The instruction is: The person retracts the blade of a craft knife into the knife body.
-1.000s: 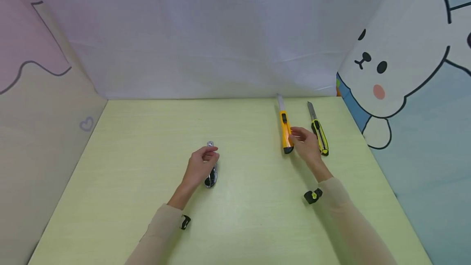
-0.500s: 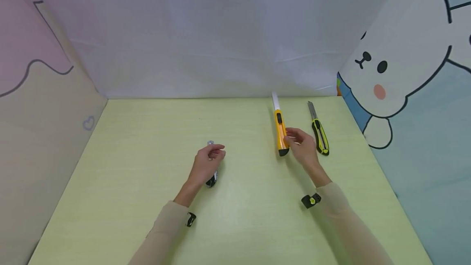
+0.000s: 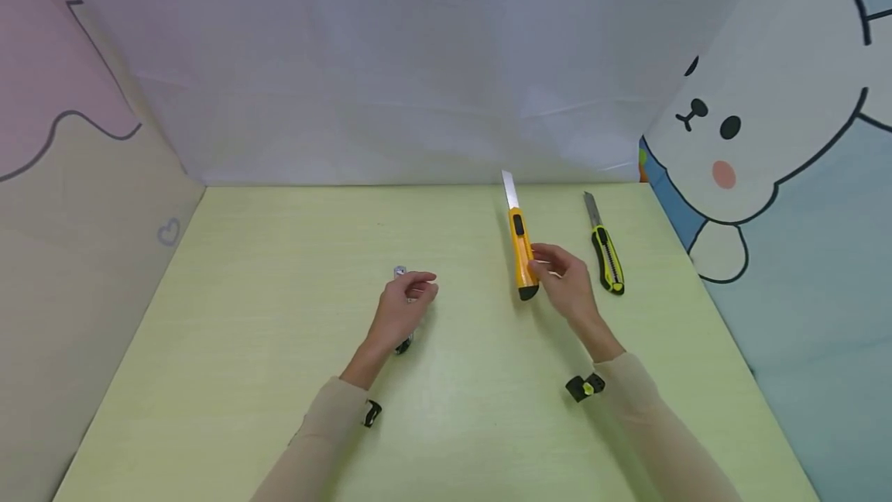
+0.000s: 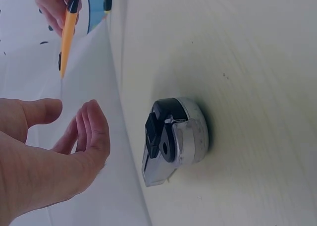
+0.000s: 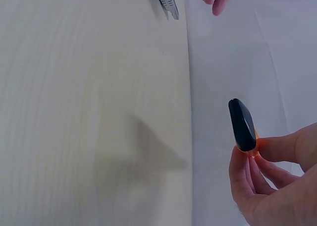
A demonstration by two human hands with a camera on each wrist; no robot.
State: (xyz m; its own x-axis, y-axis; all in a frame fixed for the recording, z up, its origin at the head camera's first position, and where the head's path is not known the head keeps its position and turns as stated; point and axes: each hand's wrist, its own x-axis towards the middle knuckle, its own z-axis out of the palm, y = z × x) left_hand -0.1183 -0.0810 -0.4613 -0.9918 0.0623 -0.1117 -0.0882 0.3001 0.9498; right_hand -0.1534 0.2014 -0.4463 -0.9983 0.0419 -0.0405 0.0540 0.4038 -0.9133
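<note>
My right hand (image 3: 573,285) pinches an orange box cutter (image 3: 521,246) by the lower part of its handle, raised over the table. Its blade is out and points toward the back wall; in the right wrist view its black end cap (image 5: 242,124) faces the camera. My left hand (image 3: 400,312) holds nothing, and a gap shows between thumb and fingers in the left wrist view. Below that hand a silver-and-black box cutter (image 4: 173,137) lies on the table, partly hidden by the hand in the head view.
A green-and-black box cutter (image 3: 608,258) with its blade out lies on the table (image 3: 279,254), right of my right hand. White cloth (image 3: 390,68) hangs behind the table's back edge. A wall panel with a cartoon animal (image 3: 739,138) stands along the right side.
My right hand has carried the orange box cutter left, away from the green one. My left hand has shifted right over the silver-and-black box cutter, which stays in place.
</note>
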